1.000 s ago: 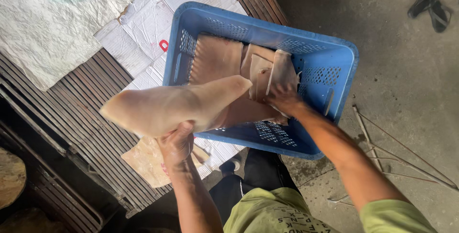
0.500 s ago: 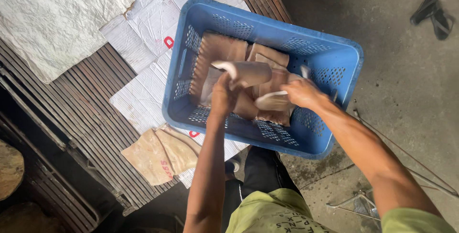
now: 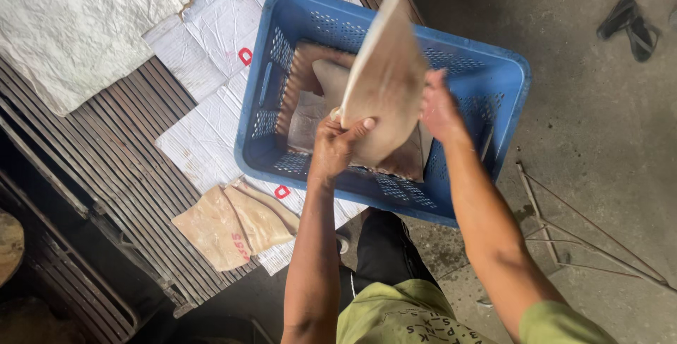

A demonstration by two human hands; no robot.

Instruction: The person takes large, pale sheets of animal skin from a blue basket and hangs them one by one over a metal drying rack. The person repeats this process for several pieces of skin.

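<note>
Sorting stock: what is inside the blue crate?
Inside the blue crate lie flat brownish sheets. The pale piece and both hands cover the rest.

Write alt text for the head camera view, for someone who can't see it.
Two hands, left and right, hold a pale tan sheet above a blue crate holding more sheets. Folded tan pieces lie beside it on white sacking.

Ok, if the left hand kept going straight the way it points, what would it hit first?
Probably the tan sheet the left hand already grips; beyond that, the brown pieces lying in the blue crate. Depth is unclear.
</note>
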